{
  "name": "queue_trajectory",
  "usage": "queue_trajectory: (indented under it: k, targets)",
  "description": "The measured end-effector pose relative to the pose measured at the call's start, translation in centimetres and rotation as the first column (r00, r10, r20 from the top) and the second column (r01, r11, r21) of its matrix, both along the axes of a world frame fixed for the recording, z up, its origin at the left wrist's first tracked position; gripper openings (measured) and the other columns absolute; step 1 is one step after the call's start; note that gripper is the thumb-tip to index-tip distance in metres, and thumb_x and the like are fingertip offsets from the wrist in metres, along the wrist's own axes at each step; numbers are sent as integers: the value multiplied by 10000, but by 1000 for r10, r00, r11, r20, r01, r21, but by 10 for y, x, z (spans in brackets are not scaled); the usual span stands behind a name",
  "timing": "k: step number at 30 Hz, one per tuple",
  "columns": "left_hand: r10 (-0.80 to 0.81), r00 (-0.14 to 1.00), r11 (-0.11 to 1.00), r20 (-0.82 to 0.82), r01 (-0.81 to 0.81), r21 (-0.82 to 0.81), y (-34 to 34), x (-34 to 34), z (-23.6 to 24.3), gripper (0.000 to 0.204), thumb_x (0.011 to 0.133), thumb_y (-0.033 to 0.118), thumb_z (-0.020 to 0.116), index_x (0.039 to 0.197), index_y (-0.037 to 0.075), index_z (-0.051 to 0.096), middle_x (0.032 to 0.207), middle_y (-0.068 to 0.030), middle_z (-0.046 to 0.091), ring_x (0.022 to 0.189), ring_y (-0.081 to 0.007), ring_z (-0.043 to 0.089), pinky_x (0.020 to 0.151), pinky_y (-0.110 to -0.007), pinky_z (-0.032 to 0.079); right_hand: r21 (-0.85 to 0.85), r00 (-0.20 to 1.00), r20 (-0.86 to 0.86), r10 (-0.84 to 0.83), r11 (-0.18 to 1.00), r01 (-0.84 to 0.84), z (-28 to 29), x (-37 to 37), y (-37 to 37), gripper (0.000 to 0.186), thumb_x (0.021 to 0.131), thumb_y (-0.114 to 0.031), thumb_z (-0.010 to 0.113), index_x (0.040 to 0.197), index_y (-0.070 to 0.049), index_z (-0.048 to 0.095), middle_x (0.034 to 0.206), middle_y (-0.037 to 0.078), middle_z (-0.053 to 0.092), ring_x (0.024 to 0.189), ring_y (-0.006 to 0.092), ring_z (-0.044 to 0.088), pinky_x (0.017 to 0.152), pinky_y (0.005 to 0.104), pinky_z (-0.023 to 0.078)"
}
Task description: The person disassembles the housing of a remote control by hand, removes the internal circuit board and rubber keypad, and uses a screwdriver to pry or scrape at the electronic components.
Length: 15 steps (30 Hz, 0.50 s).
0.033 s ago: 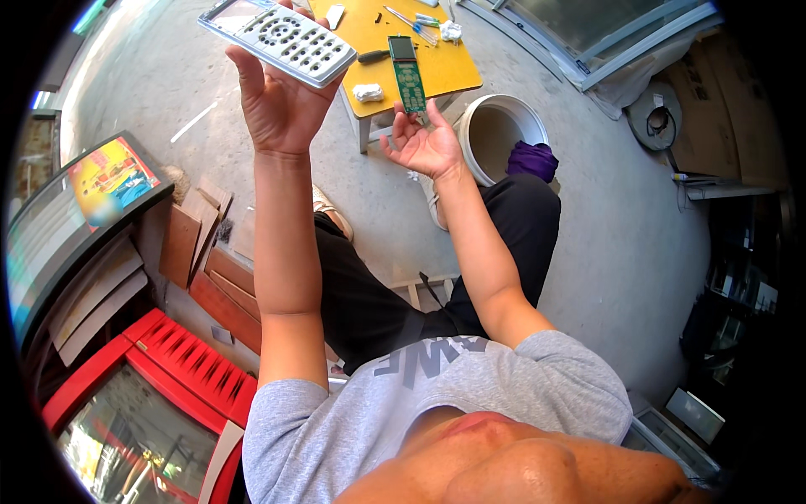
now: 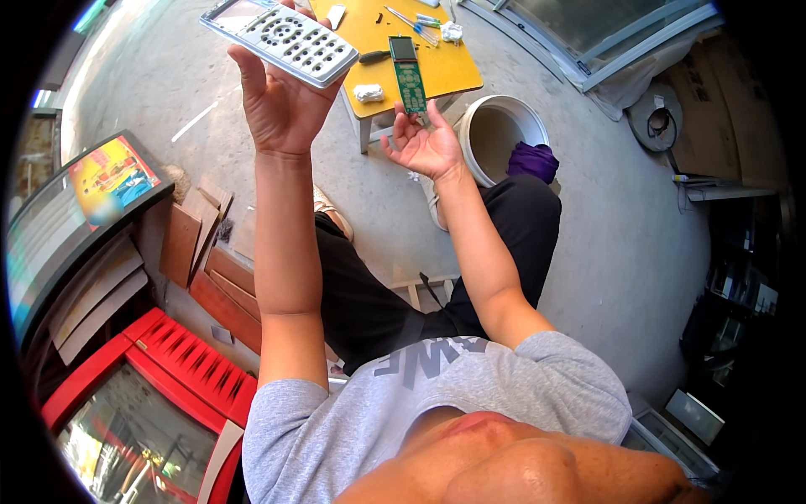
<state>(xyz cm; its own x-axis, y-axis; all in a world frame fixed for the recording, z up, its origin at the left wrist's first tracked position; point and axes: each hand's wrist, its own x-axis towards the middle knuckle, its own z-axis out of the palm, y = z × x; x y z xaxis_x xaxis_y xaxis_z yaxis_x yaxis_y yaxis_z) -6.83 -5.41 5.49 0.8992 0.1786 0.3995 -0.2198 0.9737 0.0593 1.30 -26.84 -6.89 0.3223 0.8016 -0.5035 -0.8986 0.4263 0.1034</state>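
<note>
Your left hand (image 2: 290, 109) holds the silver-grey remote-control casing (image 2: 290, 42) raised, fingers curled behind and largely hidden, thumb spread clear. Your right hand (image 2: 426, 151), fingers part-curled, holds the green circuit board (image 2: 410, 84) by its lower end. Beyond it is the yellow table (image 2: 457, 71), bearing a black-handled tool (image 2: 374, 57); a white bucket (image 2: 525, 120) stands beside your knee.

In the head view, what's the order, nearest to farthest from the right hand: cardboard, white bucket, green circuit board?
1. Green circuit board, held by the right hand.
2. White bucket, to the hand's right.
3. Cardboard, at the far right.
</note>
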Motion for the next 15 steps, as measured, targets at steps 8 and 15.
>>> queue_trajectory:
  k: [8,15]
  targets:
    - [13,1000,999,-15,-13,32,-6,6,-4,786,793,474,749,1399,80,441,1320,-89,550,1223,-267,533,1059,-489,375,61,999,-47,-6,998,9,-2,1,-3,426,833,-423,723,1075,-85,629,1067,21,704,896,131,662,1053,564,340]
    - [57,993,998,-106,-58,1,-11,9,-8,769,805,474,739,1409,108,436,1322,-92,548,1245,-278,521,1051,-513,409,2,999,32,15,1000,-16,5,0,-4,499,787,-376,781,1154,-87,604,1013,-3,701,864,98,664,1073,668,255]
